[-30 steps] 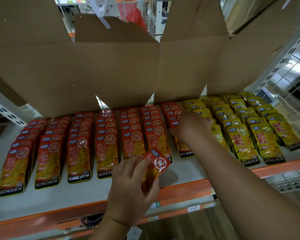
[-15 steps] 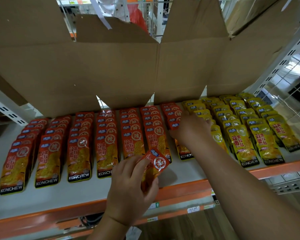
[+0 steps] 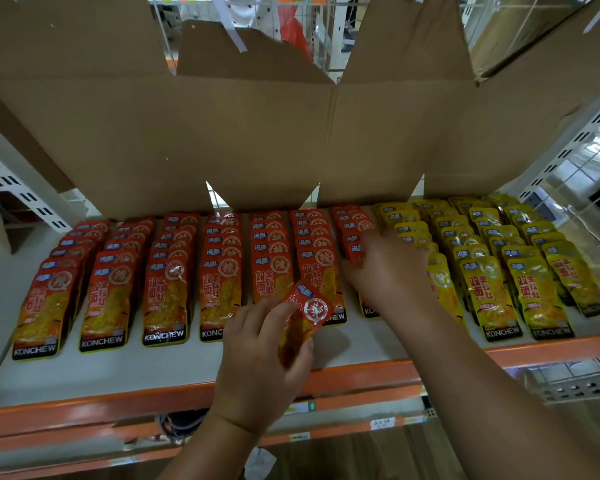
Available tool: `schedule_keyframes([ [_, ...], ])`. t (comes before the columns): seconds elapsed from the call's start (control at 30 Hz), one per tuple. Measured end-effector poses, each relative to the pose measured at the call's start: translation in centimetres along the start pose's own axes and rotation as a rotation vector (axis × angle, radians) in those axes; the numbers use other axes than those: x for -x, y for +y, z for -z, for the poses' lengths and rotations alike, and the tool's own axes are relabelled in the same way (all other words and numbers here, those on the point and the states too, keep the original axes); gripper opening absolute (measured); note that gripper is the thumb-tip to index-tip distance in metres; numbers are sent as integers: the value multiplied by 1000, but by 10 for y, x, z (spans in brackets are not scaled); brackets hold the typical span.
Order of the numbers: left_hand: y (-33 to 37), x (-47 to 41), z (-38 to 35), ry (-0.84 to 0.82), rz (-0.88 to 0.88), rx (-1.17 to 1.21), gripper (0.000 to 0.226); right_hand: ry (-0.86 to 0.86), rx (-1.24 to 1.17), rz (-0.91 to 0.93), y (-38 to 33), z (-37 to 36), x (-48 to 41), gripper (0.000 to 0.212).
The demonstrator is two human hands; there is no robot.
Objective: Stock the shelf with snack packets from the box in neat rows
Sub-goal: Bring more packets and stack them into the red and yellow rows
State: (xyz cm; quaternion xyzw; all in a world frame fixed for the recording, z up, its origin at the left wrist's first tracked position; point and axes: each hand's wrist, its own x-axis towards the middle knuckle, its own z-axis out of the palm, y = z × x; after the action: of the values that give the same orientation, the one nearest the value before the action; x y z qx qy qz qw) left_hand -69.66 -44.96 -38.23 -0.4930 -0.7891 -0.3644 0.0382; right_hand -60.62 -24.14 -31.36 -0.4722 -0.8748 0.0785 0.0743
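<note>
Over the shelf [image 3: 153,372], left grip [image 3: 257,368] pinches a red packet [image 3: 309,313]; right grip [image 3: 388,271] touches the last red row [image 3: 354,223], closure unclear

Red packets [image 3: 174,289] lie in overlapped rows, fronts up, on the white shelf [image 3: 118,375], with yellow packets [image 3: 492,271] in rows to their right. A single red packet [image 3: 309,313] is tilted, pinched in the left hand [image 3: 257,368]. The opened cardboard box [image 3: 222,133] stands behind the rows.
</note>
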Motion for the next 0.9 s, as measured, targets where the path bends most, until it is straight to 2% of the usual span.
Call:
schedule_keyframes([
  [0.2, 10, -4, 11, 56, 128, 44, 50, 57, -254, 132, -10, -6, 35, 20],
  [0.3, 14, -8, 10, 85, 193, 52, 48, 6, -432, 180, -14, -6, 58, 16],
  [0.4, 20, -9, 6, 96, 209, 48, 50, -104, -494, 280, -24, -4, 79, 17],
  [0.53, 23, -7, 1, 65, 160, 51, 59, -99, -515, 262, -24, -2, 82, 12],
  [0.57, 23, -5, 0, 42, 124, 48, 61, -103, -492, 246, -22, -2, 80, 16],
  [0.67, 21, -2, 1, -38, 9, 17, 64, -145, -436, 178, -17, -6, 78, 48],
  [0.73, 20, -3, 1, -74, -48, -3, 62, -148, -396, 145, -14, -9, 78, 61],
  [0.9, 20, -9, 2, -100, -162, -51, 64, -112, -379, 79, -14, -18, 79, 67],
])
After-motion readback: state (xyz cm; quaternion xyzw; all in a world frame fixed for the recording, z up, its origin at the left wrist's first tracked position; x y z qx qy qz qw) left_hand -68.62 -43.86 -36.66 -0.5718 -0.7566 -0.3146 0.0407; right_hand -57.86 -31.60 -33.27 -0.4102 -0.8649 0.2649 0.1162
